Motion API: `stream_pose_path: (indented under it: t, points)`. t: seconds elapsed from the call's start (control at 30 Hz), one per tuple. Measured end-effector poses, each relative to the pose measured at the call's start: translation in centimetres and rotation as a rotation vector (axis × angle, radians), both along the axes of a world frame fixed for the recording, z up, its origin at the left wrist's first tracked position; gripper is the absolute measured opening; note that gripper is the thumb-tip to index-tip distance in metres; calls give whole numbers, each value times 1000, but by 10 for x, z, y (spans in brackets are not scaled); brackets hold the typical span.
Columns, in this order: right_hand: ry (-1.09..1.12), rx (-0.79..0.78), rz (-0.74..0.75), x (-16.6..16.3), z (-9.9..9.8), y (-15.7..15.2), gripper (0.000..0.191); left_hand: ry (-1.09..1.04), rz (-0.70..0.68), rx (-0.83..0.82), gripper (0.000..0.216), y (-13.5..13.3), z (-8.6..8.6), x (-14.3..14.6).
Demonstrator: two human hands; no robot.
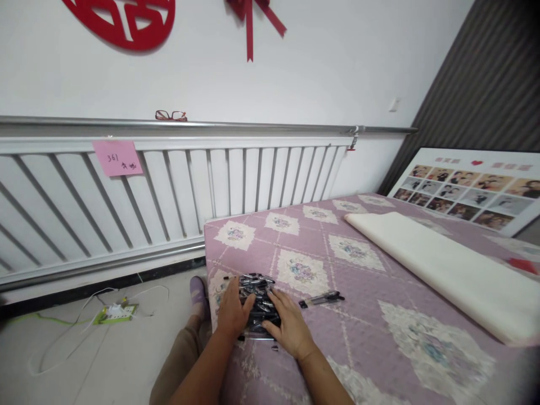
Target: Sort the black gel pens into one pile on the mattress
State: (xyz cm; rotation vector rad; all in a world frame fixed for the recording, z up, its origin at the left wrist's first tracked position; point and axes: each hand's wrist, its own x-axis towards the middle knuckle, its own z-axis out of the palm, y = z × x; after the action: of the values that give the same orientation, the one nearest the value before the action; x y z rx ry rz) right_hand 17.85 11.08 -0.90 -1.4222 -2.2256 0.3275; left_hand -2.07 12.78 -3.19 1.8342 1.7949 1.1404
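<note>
A heap of pens (258,306), dark and clear-barrelled with black caps, lies near the left edge of the purple flowered bed cover. My left hand (232,309) rests against the heap's left side, thumb stretched over the pens. On the opposite side, my right hand (291,325) touches the heap with its fingers extended and spread apart. Neither hand is wrapped round a pen. A few loose pens (323,298) lie together, apart from the heap, to the right of my right hand. Some pens are partly hidden under my fingers.
A long cream-coloured folded pad (439,270) lies across the bed cover (363,315) at right. Behind it leans a photo board (464,188). A white radiator (244,177) runs along the wall. On the floor at left sits a power strip (116,314) with cables.
</note>
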Motion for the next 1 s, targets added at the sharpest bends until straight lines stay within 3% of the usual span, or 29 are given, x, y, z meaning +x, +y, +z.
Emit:
stream_pose_path:
  t: [0.17, 0.23, 0.33, 0.43, 0.53, 0.67, 0.87, 1.0]
  points:
    - [88, 60, -1, 3, -4, 1, 67, -215, 47, 108, 58, -6, -4, -7]
    - [163, 90, -19, 5, -6, 3, 64, -211, 24, 149, 60, -16, -5, -10]
    - [305, 125, -96, 8, -9, 8, 58, -33, -93, 186, 81, -37, -6, -6]
    - [419, 140, -223, 12, -13, 11, 53, 200, -147, 94, 99, -57, -1, 8]
    - [493, 151, -321, 14, -17, 9, 51, 354, -147, -32, 98, -66, 10, 19]
    - [550, 170, -366, 15, -22, -4, 48, 400, -100, -107, 90, -68, 21, 23]
    - [527, 273, -555, 38, -29, -12, 43, 401, -88, -156, 89, -69, 22, 22]
    - [295, 355, -664, 75, -27, -1, 45, 400, -80, -161, 88, -70, 23, 22]
